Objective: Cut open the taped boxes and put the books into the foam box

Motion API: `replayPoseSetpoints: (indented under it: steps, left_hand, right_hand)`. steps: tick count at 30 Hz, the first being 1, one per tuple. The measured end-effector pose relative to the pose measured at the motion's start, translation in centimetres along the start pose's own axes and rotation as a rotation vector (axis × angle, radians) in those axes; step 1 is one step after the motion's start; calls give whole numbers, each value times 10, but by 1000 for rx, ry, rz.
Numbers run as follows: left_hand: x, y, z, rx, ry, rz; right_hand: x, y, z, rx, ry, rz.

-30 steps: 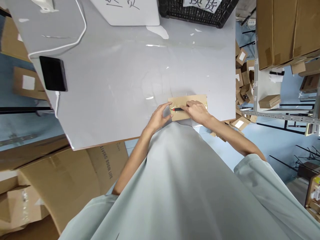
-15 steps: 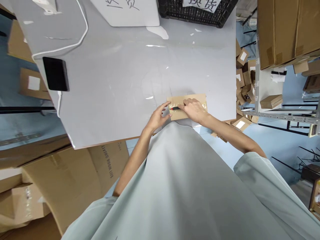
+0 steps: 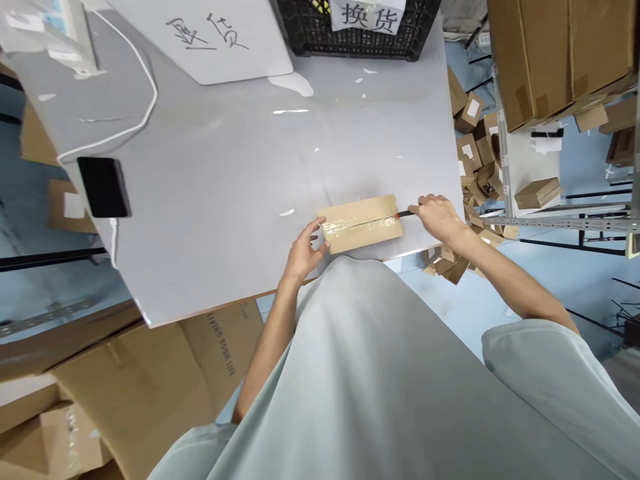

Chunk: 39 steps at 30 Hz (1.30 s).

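Observation:
A small flat cardboard box (image 3: 360, 237) lies near the table's front edge, with clear tape along its top. A dark slit runs lengthwise through the tape. At the box's left end, my left hand (image 3: 303, 255) grips it, thumb at the near corner and fingers at the far one. My right hand (image 3: 441, 219) is closed around a slim black box cutter (image 3: 404, 214) with a red part near its front. The cutter's front end is at the right end of the slit; its blade is too small to make out.
A phone (image 3: 104, 187) on a white cable lies at the left of the white table (image 3: 210, 180). Along the back are a white board (image 3: 225, 40) with handwriting and a black crate (image 3: 360, 43) with a paper sign. Cardboard boxes (image 3: 480, 143) are piled beyond the right edge.
My right hand has drawn the box cutter rightward along the tape, from the box's left end to its right end. A long slit now shows. My left hand stays on the left end.

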<state>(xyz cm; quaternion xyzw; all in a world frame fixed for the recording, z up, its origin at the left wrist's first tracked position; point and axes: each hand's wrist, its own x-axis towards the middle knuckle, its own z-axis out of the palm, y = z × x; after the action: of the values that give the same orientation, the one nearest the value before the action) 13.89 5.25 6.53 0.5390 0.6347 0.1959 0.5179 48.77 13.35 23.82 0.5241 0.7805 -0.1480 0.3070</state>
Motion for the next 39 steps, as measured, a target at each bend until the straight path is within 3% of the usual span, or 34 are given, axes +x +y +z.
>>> replayPoseSetpoints:
  steps: [4, 6, 8, 11, 15, 19, 22, 25, 29, 34, 39]
  left_hand:
    - [-3, 2, -3, 18, 7, -13]
    - [-4, 8, -5, 81, 26, 6]
    - [-2, 19, -5, 185, 59, 67]
    - [10, 50, 12, 344, 9, 212]
    - [43, 98, 66, 482, -258, 408]
    - [73, 126, 114, 600, -341, 428]
    - [77, 133, 119, 619, -314, 465]
    - [64, 132, 96, 571, -294, 556]
    - [31, 119, 36, 424, -228, 548]
    - [-16, 80, -32, 301, -183, 372]
    - [-48, 31, -62, 189, -129, 263]
  right_hand:
    - [-23, 67, 49, 126, 142, 208]
    - [-30, 84, 82, 332, 217, 286]
    - [-30, 84, 116, 626, 308, 341]
    - [-12, 52, 163, 1135, 432, 422]
    - [21, -13, 200, 1738, 428, 616]
    - [40, -51, 213, 1926, 546, 721]
    - [45, -58, 215, 1961, 614, 769]
    - [45, -60, 213, 1981, 643, 801]
    - [37, -69, 195, 1921, 633, 723]
    - [23, -101, 149, 1721, 618, 513]
    - [15, -148, 108, 1405, 647, 396]
